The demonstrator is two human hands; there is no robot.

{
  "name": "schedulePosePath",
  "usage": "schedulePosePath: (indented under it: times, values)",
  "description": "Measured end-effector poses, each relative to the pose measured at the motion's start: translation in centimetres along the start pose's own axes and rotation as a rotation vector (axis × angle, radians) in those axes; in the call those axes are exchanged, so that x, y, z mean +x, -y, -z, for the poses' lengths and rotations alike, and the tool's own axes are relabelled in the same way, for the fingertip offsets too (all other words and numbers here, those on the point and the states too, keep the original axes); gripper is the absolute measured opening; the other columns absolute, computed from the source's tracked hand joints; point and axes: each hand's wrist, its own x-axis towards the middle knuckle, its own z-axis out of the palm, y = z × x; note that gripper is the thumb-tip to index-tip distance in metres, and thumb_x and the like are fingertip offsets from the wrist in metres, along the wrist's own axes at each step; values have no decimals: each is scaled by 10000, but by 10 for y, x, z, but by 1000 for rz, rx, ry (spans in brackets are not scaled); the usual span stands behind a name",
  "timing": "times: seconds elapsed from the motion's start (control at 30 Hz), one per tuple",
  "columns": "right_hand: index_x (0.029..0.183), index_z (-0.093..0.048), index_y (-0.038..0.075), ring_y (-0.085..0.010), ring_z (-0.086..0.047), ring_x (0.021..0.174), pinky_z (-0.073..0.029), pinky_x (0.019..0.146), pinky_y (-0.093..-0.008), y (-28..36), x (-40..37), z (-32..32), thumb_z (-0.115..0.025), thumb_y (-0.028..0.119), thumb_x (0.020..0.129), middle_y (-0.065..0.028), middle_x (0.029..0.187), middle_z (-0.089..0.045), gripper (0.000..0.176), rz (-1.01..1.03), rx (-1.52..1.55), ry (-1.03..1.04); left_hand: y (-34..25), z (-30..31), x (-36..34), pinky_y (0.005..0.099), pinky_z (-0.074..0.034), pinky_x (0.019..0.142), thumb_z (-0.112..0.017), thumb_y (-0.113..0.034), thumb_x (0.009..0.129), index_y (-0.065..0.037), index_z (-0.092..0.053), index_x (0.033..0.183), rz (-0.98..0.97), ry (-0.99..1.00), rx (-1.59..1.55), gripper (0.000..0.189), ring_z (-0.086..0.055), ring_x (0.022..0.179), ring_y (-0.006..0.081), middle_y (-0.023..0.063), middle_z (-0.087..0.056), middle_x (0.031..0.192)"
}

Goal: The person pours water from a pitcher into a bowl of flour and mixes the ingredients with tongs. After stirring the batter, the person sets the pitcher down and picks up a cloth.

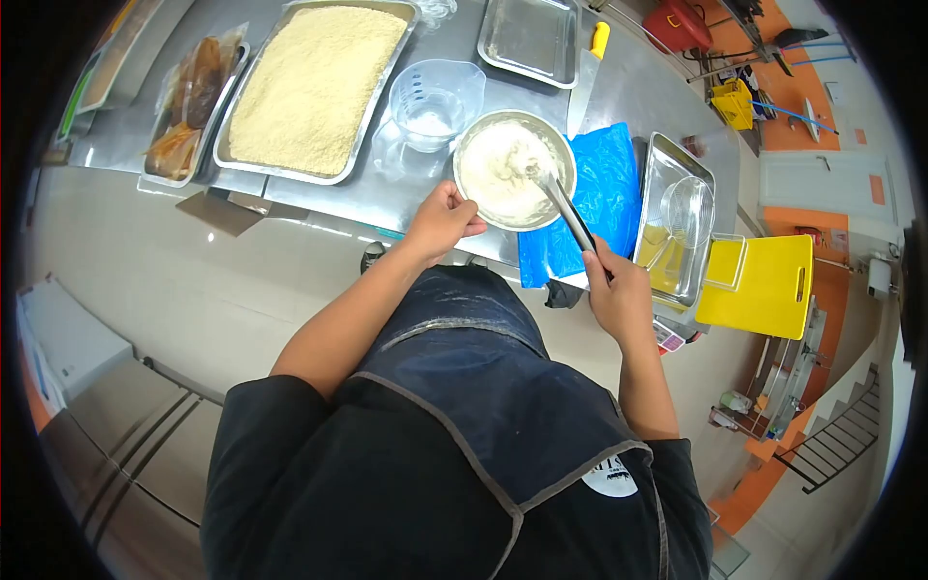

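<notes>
A round metal bowl point(465, 208) holds thick, pale batter point(493, 172) and stands near the table's front edge. My left hand point(445, 224) is at its near-left rim, fingers curled and closed against the edge. In my right hand point(619, 288) are metal tongs point(570, 211), gripped by the handle end. They slant down into the bowl, and their batter-coated tips rest in the mix. A blue plastic bag point(604, 184) lies flat just right of the bowl. Behind the bowl's left side stands a clear measuring jug point(437, 97).
A large tray point(356, 159) of breadcrumbs fills the left side, beside a tray with bagged brown food point(198, 87). A yellow-handled knife point(586, 82) lies behind the bowl, near a metal tray point(530, 41). Rightward are a metal pan point(662, 159) with a strainer and a yellow cutting board point(764, 290).
</notes>
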Motion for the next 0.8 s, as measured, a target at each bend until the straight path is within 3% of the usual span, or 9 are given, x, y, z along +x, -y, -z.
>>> schedulePosePath:
  times: [0.2,0.3,0.4,0.5,0.6,0.7,0.8]
  values:
    - [1203,-650,-24,-286,-540,525,-419,538,-380,-18,14,-22,-597,222,969,-222,639,-556,343,100,-174,-68,-2,1,1,268,-604,789,-543,-18,936,-5,-466,1048,-11,4,68,137,-611,849,130,57,-510,949]
    - [1122,-663,-60,-243,-536,514,-414,534,-372,-23,26,-27,-579,224,981,-178,610,-560,329,61,-113,90,-6,1,2,263,-603,784,-541,-16,936,-1,-468,1068,-35,18,89,152,-624,832,135,56,-516,943]
    - [1017,-648,-61,-281,-569,519,-463,522,-402,-38,39,-38,-560,251,982,-176,649,-604,326,-71,89,332,-7,2,3,264,-602,778,-538,-14,937,-3,-467,1066,-20,33,126,147,-638,809,141,54,-520,942]
    - [904,-631,-13,-139,-502,452,-405,413,-300,-20,43,-42,-550,269,997,-70,633,-577,308,-438,531,456,-4,0,3,290,-615,758,-556,-23,917,7,-454,990,-62,28,110,129,-675,805,178,96,-550,931]
    - [849,-622,33,-42,-443,443,-325,367,-206,-38,50,-49,-554,292,1005,-6,654,-550,310,-607,984,568,-4,1,2,272,-601,774,-535,-18,941,-5,-465,1063,-9,27,107,141,-639,810,141,57,-523,944]
    - [822,-597,50,-40,-422,437,-320,371,-197,-40,42,-48,-557,293,1007,-14,662,-541,308,-633,1142,558,-2,1,2,275,-600,783,-534,-25,945,-6,-468,1069,-19,8,58,142,-626,836,137,62,-527,953]
    - [934,-671,22,-44,-444,452,-335,394,-197,-38,29,-36,-566,290,1005,-7,658,-558,297,-500,960,408,-3,2,2,275,-599,792,-534,-29,946,-5,-471,1071,-9,-5,46,142,-614,857,134,66,-530,963]
